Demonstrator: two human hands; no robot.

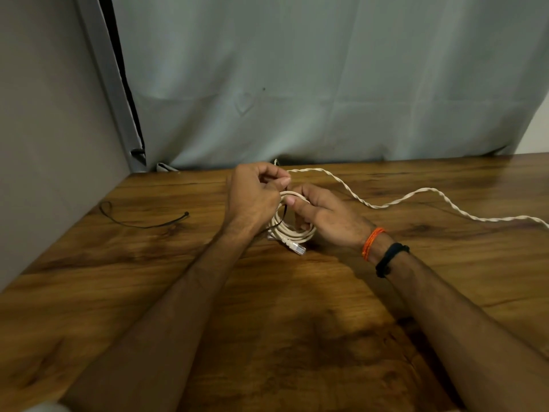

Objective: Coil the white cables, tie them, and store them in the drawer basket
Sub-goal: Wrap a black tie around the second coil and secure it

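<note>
I'm at the tying step: my right hand (320, 214) grips the coiled white cable (292, 230) on the table (297, 322), my left hand (255, 194) pinches the black tie (280, 217) across the coil. Next, I judge, cinching. A second twisted cable (416, 193) lies right of the coil.

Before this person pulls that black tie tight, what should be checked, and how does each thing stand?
1. Coiled cable gathered in neat loops: ok.
2. Black tie passed round the coil: cannot tell, hands hide it.
3. Right hand holds the coil: ok.
4. Left hand pinching the tie's end: cannot tell.
5. Twisted white cable coiled: not ok, lies loose on the table.
6. Spare black tie in reach: ok.
</note>
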